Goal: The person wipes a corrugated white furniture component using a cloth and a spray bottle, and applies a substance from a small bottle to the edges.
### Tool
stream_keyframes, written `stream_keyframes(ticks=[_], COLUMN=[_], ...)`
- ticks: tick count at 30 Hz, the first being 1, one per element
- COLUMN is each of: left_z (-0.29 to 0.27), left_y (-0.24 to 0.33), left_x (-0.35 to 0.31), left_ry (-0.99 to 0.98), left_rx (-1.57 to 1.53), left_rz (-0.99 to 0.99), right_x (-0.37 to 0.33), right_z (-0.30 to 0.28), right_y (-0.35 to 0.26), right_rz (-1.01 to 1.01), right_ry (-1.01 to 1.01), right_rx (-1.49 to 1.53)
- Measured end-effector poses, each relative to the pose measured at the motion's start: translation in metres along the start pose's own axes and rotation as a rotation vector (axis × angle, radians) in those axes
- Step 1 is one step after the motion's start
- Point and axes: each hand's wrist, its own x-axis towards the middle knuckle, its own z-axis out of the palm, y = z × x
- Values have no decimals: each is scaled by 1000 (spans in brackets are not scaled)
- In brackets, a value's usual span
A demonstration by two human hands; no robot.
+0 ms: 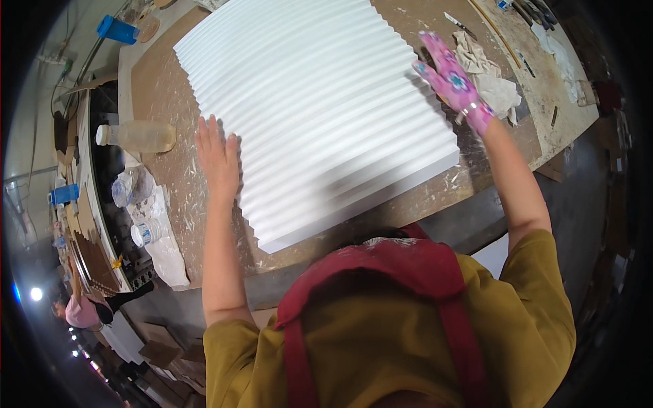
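A large white pleated panel (326, 102) with ridged, wavy side edges lies across the brown, scuffed worktable (183, 197). Bare and flat, my left hand (218, 153) rests against the panel's left edge, fingers stretched forward. My right hand (452, 78) wears a pink flowered glove and is at the panel's right edge, fingers extended and spread, slightly blurred. Neither hand grips anything. Just beyond the gloved hand lie crumpled cloths (496, 92).
At the left stand a bottle of pale liquid (146, 137), a white jar (143, 234) on a stained cloth (169, 258), and a blue container (117, 30). A long thin stick (500, 37) and a knife (460, 26) lie at the right. Another person (85, 309) is far left.
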Motion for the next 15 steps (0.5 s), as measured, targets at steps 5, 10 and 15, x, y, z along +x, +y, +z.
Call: stream_keyframes(ticks=[5,10,15], left_z=[-5,2,-5], left_y=[39,33,77], left_x=[8,7,19], left_ry=[-258,-232,-153], left_rx=[256,192,267], left_rz=[36,-38,74], right_x=[35,45,-36], right_z=[25,3,-55], right_y=[-43,11,78], right_rz=[40,-209,2], right_ry=[-124,14,240], right_rx=[-104,-203,-555])
